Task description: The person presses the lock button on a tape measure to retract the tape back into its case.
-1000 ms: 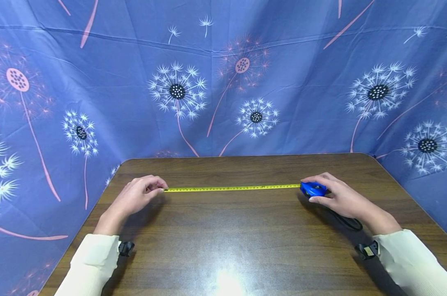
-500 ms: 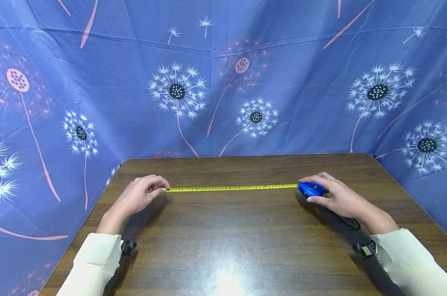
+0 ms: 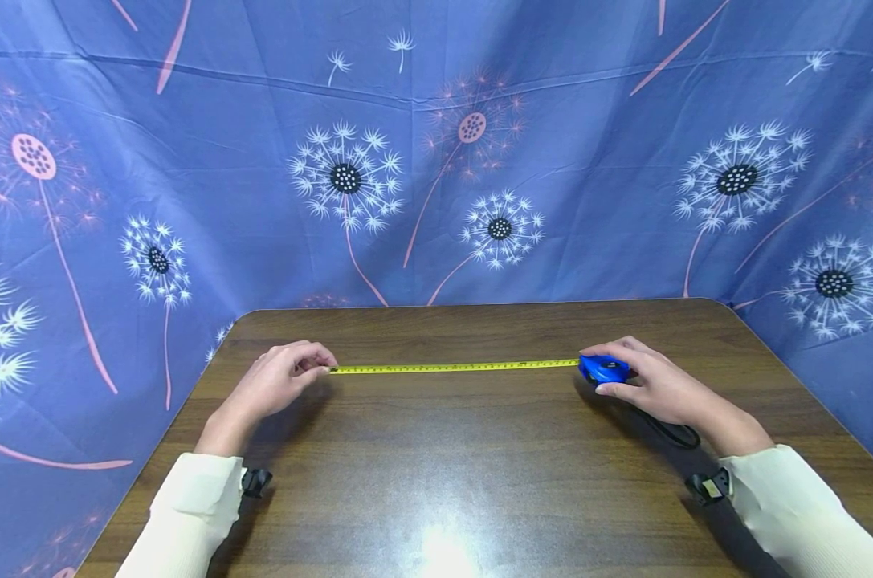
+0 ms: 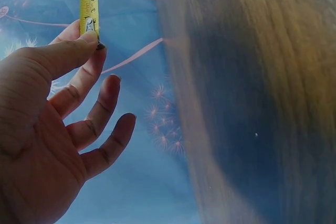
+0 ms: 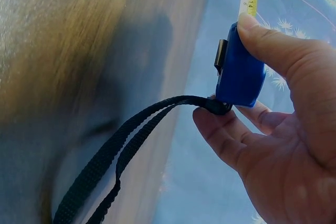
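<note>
A blue tape measure (image 3: pixel 602 369) is gripped between the thumb and fingers of my right hand (image 3: pixel 653 381). Its yellow blade (image 3: pixel 454 368) runs nearly straight leftward above the table. My left hand (image 3: pixel 280 377) pinches the blade's end hook between thumb and index finger. In the left wrist view the metal hook (image 4: pixel 90 25) shows at the thumb tip, and the other fingers are spread and bent. From the case in the right wrist view hangs a black wrist strap (image 5: pixel 126 135). There, my right thumb (image 5: pixel 257 32) lies on the case where the blade comes out.
Below both hands lies a brown wood-grain table (image 3: pixel 436 449) with rounded far corners. A blue cloth (image 3: pixel 436 160) printed with dandelions hangs behind it and along its sides. Black straps with small devices (image 3: pixel 709 486) sit at both wrists.
Both hands have drawn slightly closer together, the left moving right and the right moving a little left. The visible stretch of blade has become shorter.
</note>
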A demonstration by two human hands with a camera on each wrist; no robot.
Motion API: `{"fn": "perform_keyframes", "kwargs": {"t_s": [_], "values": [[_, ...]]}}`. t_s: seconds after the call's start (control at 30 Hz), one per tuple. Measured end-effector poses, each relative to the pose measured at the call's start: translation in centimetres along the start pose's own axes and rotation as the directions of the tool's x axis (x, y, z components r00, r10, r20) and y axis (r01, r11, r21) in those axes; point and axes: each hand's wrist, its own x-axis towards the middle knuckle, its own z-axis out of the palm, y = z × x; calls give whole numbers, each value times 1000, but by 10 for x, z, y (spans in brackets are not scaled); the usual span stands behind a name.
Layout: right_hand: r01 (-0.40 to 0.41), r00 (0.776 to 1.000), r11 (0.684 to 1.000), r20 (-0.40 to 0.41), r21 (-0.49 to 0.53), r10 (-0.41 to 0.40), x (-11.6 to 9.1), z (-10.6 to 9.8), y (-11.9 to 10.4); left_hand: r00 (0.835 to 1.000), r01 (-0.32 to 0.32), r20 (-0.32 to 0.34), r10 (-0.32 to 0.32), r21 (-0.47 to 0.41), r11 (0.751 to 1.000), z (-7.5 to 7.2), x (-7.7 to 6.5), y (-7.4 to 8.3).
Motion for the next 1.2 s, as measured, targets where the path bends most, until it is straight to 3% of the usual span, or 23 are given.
{"fn": "perform_keyframes", "kwargs": {"t_s": [0.4, 1.2], "values": [[13, 1000, 1000, -8, 3, -12, 2, 0, -3, 999, -30, -16, 30, -16, 999, 0, 1, 3], [43, 999, 999, -25, -3, -43, 8, 5, -5, 1000, -6, 7, 6, -2, 1000, 3, 3, 7]]}}
